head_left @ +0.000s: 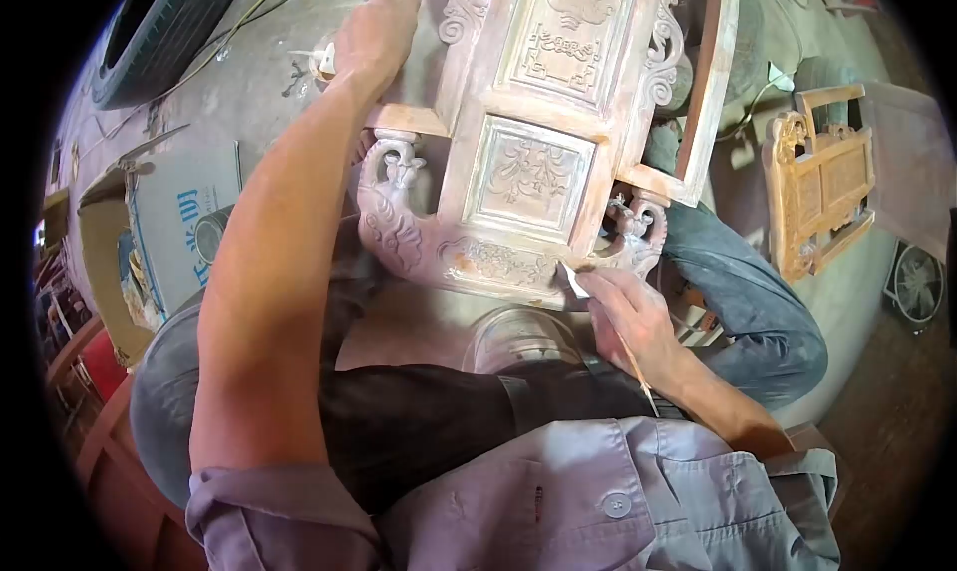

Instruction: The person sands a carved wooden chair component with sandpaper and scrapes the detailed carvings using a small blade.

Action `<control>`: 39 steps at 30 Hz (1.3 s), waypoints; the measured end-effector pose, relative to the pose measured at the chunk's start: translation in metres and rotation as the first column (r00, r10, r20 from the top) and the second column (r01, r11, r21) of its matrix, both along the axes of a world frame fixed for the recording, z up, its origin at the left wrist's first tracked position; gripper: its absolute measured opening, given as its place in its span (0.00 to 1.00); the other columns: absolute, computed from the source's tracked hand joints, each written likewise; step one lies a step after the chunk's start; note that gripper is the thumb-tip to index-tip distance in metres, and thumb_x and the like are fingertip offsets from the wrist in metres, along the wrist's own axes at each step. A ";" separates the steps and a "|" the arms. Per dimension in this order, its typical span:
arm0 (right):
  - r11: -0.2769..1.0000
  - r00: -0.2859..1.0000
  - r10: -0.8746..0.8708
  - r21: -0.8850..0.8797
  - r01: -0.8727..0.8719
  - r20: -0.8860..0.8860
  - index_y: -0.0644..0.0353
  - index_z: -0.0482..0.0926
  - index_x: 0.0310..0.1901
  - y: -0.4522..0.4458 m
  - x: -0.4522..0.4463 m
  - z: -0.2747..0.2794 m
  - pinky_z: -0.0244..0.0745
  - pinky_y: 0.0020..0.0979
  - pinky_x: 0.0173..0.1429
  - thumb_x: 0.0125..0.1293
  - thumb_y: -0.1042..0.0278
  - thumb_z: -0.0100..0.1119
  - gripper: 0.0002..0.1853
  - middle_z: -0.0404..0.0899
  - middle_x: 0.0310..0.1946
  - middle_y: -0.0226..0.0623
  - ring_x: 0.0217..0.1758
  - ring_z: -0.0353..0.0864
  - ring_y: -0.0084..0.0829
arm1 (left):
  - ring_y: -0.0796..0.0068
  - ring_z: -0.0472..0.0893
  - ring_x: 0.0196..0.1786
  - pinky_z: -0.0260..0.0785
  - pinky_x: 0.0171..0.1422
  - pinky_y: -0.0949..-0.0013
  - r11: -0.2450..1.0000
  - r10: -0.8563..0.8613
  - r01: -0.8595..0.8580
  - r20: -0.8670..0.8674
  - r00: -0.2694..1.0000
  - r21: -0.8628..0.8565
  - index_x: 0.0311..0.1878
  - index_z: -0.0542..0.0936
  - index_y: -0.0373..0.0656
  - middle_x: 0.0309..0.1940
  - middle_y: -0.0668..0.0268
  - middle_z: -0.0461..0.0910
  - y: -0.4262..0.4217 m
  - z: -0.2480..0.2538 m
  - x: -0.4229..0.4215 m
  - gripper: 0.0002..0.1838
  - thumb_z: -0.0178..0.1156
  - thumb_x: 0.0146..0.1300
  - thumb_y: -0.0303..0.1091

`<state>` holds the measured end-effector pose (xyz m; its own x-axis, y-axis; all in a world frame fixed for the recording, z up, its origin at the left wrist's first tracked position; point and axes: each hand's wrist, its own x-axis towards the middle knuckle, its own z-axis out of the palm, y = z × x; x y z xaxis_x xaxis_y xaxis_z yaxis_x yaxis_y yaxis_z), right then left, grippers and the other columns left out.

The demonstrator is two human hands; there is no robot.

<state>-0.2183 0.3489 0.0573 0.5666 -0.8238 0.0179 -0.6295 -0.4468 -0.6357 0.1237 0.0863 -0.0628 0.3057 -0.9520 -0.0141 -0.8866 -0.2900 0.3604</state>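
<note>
A carved wooden panel (528, 177), pale with dust, leans across my lap with scrollwork along both sides. My right hand (638, 317) is closed at its lower edge, pinching a small folded piece of sandpaper (573, 280) against the carved bottom rail. A thin wooden stick (634, 367) also runs through that hand, pointing down toward my lap. My left hand (379, 27) reaches far forward to the panel's upper left side. Its fingers are cut off by the top of the view, so their grip cannot be seen.
A similar yellowish carved panel (822, 187) stands on the floor at right, near a fan (915, 284). At left are an open cardboard box (184, 222) and a black tire (164, 37). A round container (523, 337) sits beneath the panel. Cables cross the floor.
</note>
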 end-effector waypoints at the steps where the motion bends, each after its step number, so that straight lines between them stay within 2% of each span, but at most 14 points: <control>1: 1.000 1.000 -0.003 0.022 0.003 0.009 0.65 0.81 0.54 -0.003 0.000 0.000 0.86 0.40 0.47 0.61 0.85 0.68 0.19 0.84 0.47 0.46 0.45 0.89 0.48 | 0.31 0.86 0.49 0.77 0.55 0.36 0.999 -0.004 0.004 -0.006 1.000 0.037 0.78 0.67 0.41 0.44 0.35 0.86 0.000 0.005 0.000 0.36 0.40 0.82 0.61; 3: 0.997 1.000 -0.002 0.073 0.000 0.023 0.65 0.82 0.53 -0.007 -0.003 0.003 0.86 0.40 0.46 0.62 0.84 0.68 0.17 0.85 0.45 0.47 0.44 0.89 0.48 | 0.31 0.86 0.48 0.77 0.55 0.35 0.998 -0.004 0.006 -0.020 1.000 0.069 0.77 0.67 0.41 0.44 0.35 0.86 0.004 0.005 0.002 0.36 0.41 0.82 0.60; 7: 0.856 0.952 -0.301 0.454 0.247 0.050 0.64 0.86 0.48 -0.009 -0.019 0.025 0.86 0.39 0.45 0.68 0.77 0.68 0.09 0.87 0.43 0.50 0.42 0.90 0.47 | 0.30 0.86 0.45 0.77 0.51 0.35 0.999 -0.024 0.021 -0.067 0.997 -0.045 0.77 0.67 0.40 0.42 0.35 0.86 -0.003 -0.014 0.008 0.36 0.41 0.82 0.60; 8: 0.874 0.980 -0.199 0.450 0.185 -0.016 0.64 0.86 0.48 -0.019 -0.024 0.031 0.86 0.40 0.50 0.70 0.72 0.68 0.08 0.87 0.44 0.49 0.45 0.90 0.46 | 0.30 0.86 0.44 0.77 0.50 0.34 0.996 -0.029 0.022 -0.075 0.997 -0.091 0.77 0.67 0.39 0.41 0.35 0.86 -0.002 -0.021 0.011 0.36 0.41 0.82 0.60; 12: 0.811 0.987 0.128 0.563 -0.159 0.095 0.63 0.87 0.50 -0.060 -0.026 0.020 0.81 0.43 0.58 0.72 0.72 0.64 0.09 0.88 0.47 0.45 0.52 0.88 0.46 | 0.28 0.85 0.48 0.76 0.54 0.34 0.999 -0.038 0.038 -0.093 0.995 -0.002 0.74 0.68 0.37 0.43 0.32 0.85 -0.001 -0.003 0.007 0.35 0.41 0.82 0.59; 20: 0.785 0.918 0.367 0.479 -0.393 0.152 0.59 0.86 0.53 -0.084 -0.020 0.013 0.84 0.42 0.55 0.67 0.79 0.63 0.14 0.87 0.47 0.43 0.52 0.87 0.48 | 0.27 0.84 0.45 0.76 0.49 0.34 0.997 -0.068 0.062 -0.125 0.990 -0.054 0.71 0.70 0.36 0.43 0.31 0.84 0.001 0.000 0.008 0.32 0.42 0.83 0.56; 23: 0.813 0.906 0.416 0.416 -0.408 0.074 0.57 0.86 0.54 -0.076 -0.023 0.014 0.85 0.41 0.55 0.66 0.80 0.63 0.15 0.86 0.49 0.41 0.51 0.88 0.47 | 0.28 0.85 0.44 0.77 0.48 0.34 0.949 -0.312 0.314 0.138 0.940 0.003 0.72 0.69 0.35 0.42 0.32 0.84 -0.012 -0.037 0.028 0.33 0.42 0.83 0.57; 24: 0.823 0.898 0.430 0.372 -0.430 0.087 0.58 0.85 0.53 -0.077 -0.025 0.016 0.86 0.40 0.52 0.63 0.81 0.65 0.17 0.86 0.49 0.39 0.49 0.89 0.45 | 0.30 0.85 0.43 0.77 0.47 0.35 0.971 -0.240 0.241 0.068 0.968 -0.002 0.73 0.69 0.36 0.41 0.32 0.85 -0.009 -0.032 0.025 0.34 0.42 0.83 0.58; 26: 0.875 0.924 0.382 0.315 -0.367 0.015 0.59 0.85 0.52 -0.070 -0.022 0.021 0.87 0.39 0.49 0.61 0.82 0.66 0.17 0.86 0.47 0.39 0.46 0.89 0.44 | 0.32 0.86 0.42 0.77 0.45 0.35 0.996 -0.087 0.087 -0.075 0.993 -0.004 0.74 0.68 0.36 0.40 0.34 0.85 -0.006 -0.016 0.012 0.35 0.41 0.83 0.59; 29: 0.971 0.991 0.122 0.213 -0.110 -0.047 0.62 0.80 0.50 -0.026 -0.012 0.027 0.85 0.42 0.39 0.61 0.84 0.64 0.15 0.83 0.41 0.46 0.38 0.88 0.50 | 0.35 0.87 0.40 0.78 0.42 0.37 0.998 -0.060 0.060 0.003 0.998 -0.006 0.77 0.66 0.37 0.38 0.36 0.86 -0.009 -0.021 0.012 0.37 0.40 0.82 0.61; 31: 0.962 0.989 -0.130 0.232 0.144 -0.074 0.62 0.78 0.51 0.008 -0.002 0.025 0.83 0.45 0.39 0.65 0.83 0.62 0.13 0.83 0.40 0.49 0.38 0.88 0.53 | 0.35 0.87 0.40 0.78 0.43 0.37 0.997 -0.040 0.037 0.043 0.998 0.061 0.77 0.65 0.37 0.37 0.36 0.86 -0.008 -0.014 0.008 0.37 0.40 0.82 0.61; 35: 0.884 0.914 -0.402 0.238 0.402 -0.051 0.64 0.78 0.48 0.033 0.008 0.023 0.83 0.45 0.42 0.70 0.79 0.62 0.07 0.85 0.40 0.52 0.39 0.88 0.55 | 0.34 0.87 0.41 0.78 0.46 0.36 0.984 0.003 -0.017 0.077 0.997 0.176 0.77 0.67 0.39 0.38 0.38 0.87 -0.001 0.021 -0.005 0.37 0.41 0.82 0.62; 38: 0.824 0.862 -0.506 0.312 0.474 0.029 0.65 0.79 0.46 0.033 0.004 0.020 0.83 0.43 0.44 0.73 0.75 0.62 0.05 0.86 0.40 0.53 0.40 0.89 0.54 | 0.28 0.81 0.60 0.73 0.65 0.38 0.997 0.029 -0.023 -0.079 0.996 0.073 0.80 0.62 0.48 0.53 0.31 0.83 -0.004 0.016 0.004 0.36 0.44 0.80 0.61; 39: 0.819 0.860 -0.510 0.319 0.478 0.023 0.65 0.79 0.46 0.033 0.005 0.019 0.83 0.43 0.44 0.73 0.75 0.62 0.05 0.86 0.40 0.53 0.40 0.89 0.54 | 0.28 0.81 0.60 0.73 0.66 0.38 0.996 0.037 -0.031 -0.075 0.997 0.081 0.80 0.62 0.48 0.54 0.31 0.83 -0.005 0.014 0.005 0.36 0.44 0.80 0.62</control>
<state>-0.2133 0.3818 0.0759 0.0904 -0.9684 -0.2323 -0.6389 0.1225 -0.7595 0.1289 0.0818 -0.0491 0.3329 -0.9361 -0.1137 -0.8467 -0.3498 0.4010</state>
